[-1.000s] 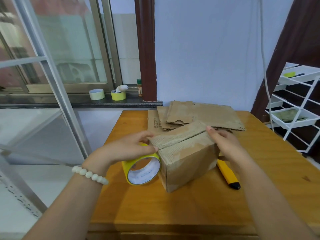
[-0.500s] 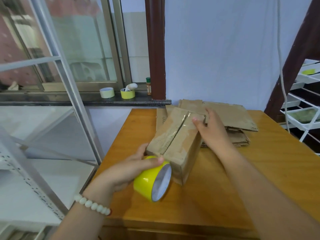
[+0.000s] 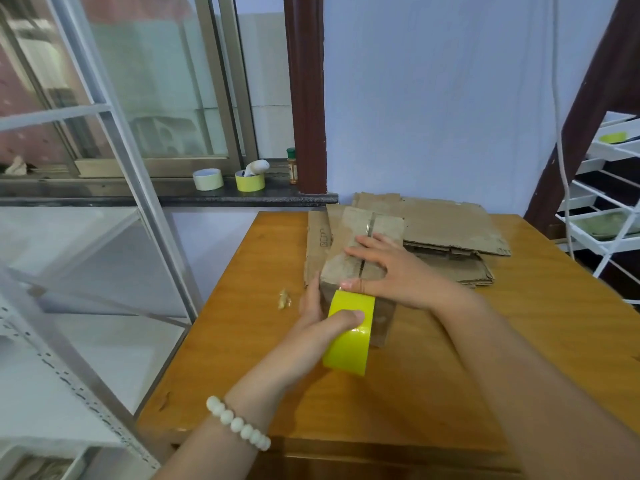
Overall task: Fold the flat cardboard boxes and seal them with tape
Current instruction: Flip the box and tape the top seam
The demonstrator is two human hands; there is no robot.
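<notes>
Cardboard box [image 3: 346, 237] — R hand [image 3: 391, 271] flat on top, fingers straight; L hand [image 3: 320, 329] curled round yellow tape roll [image 3: 348, 353].

1. A wooden table [image 3: 519, 358] has a small pale scrap [image 3: 284, 299] near its left edge.
2. A dark window ledge [image 3: 138, 197] holds a pale roll [image 3: 207, 179], a yellow roll [image 3: 250, 181] and a little bottle [image 3: 291, 166] with a green cap.
3. A white rack [image 3: 602, 216] stands on the right – a white cord [image 3: 561, 150] hangs beside it.
4. A grey metal frame [image 3: 130, 161] stands on the left.
</notes>
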